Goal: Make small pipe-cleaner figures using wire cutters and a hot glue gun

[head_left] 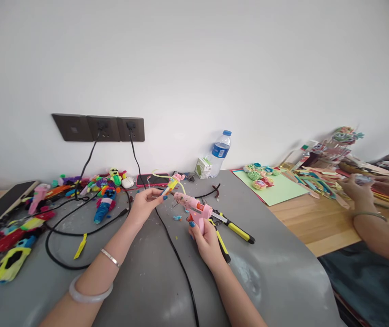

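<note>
One head-worn view, forward and down, close above the grey table [136, 286], towards the white wall [181, 68].

No text can be read. The blue label [220, 151] on the water bottle [216, 167], at the rear edge of the table [140, 281], bears pale marks too small to decipher. Print on the adjacent carton [203, 168] is likewise illegible.

Bright, diffuse light on white wall [187, 68], soft glare on grey table [140, 290] — darkened upper-right corner, stretched edges.
</note>
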A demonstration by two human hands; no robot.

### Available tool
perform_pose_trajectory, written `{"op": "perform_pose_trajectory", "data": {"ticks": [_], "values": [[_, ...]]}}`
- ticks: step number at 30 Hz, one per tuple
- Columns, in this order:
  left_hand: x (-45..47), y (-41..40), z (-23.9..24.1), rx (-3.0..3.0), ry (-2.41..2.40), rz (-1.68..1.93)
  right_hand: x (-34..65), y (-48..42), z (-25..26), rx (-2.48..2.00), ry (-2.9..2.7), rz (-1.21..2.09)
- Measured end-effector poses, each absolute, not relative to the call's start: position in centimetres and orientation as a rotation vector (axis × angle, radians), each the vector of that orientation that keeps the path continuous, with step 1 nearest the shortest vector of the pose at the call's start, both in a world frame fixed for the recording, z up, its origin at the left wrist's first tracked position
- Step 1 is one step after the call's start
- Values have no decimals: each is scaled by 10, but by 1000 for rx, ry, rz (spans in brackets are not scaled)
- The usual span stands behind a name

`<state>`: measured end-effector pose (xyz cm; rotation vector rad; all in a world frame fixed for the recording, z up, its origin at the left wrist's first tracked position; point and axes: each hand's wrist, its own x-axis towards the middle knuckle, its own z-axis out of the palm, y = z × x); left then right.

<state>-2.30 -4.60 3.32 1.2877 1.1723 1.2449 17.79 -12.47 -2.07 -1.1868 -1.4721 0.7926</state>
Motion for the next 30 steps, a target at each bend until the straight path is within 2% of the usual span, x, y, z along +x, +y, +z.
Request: {"op": "perform_pose_trajectory", "data": {"ticks": [11, 30], "values": [[-25, -44, 28, 1326, 1167, 1235, 178, -124, -26, -1147, -1420, 873], [-23, -45, 32, 1311, 1179, 1258, 179, -123, -28, -1222, -1409, 807]]}}
